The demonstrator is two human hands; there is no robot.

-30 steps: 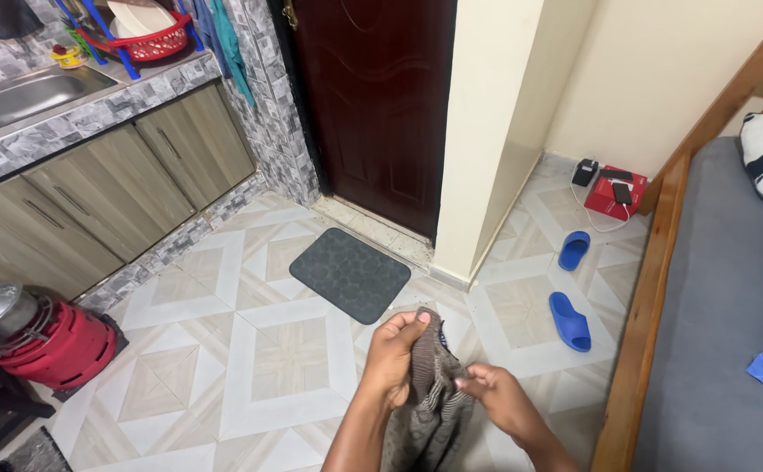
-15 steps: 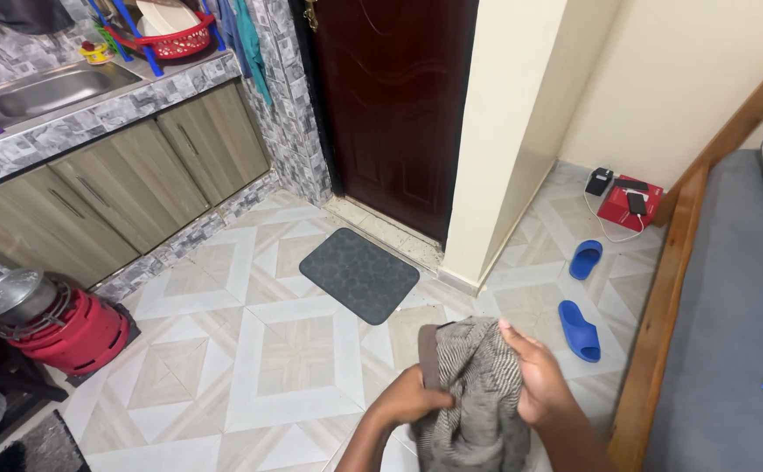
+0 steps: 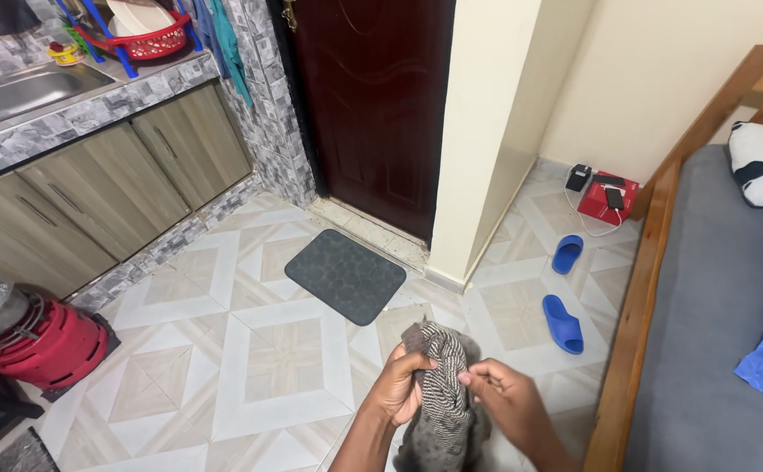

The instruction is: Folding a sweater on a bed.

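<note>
Low over the tiled floor [image 3: 285,350], both hands pinch a striped grey cloth [image 3: 441,385]: left hand [image 3: 399,385] grips its side, right hand [image 3: 502,398] w/ fingertips nipping the edge, prob to keep it hanging straight.

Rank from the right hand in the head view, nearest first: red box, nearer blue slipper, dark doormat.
From the right hand:
1. Nearer blue slipper, just up and right on the tiles.
2. Dark doormat, up-left by the door.
3. Red box, far up-right against the wall.

Both hands [image 3: 451,389] grip a striped cloth [image 3: 441,385].
</note>
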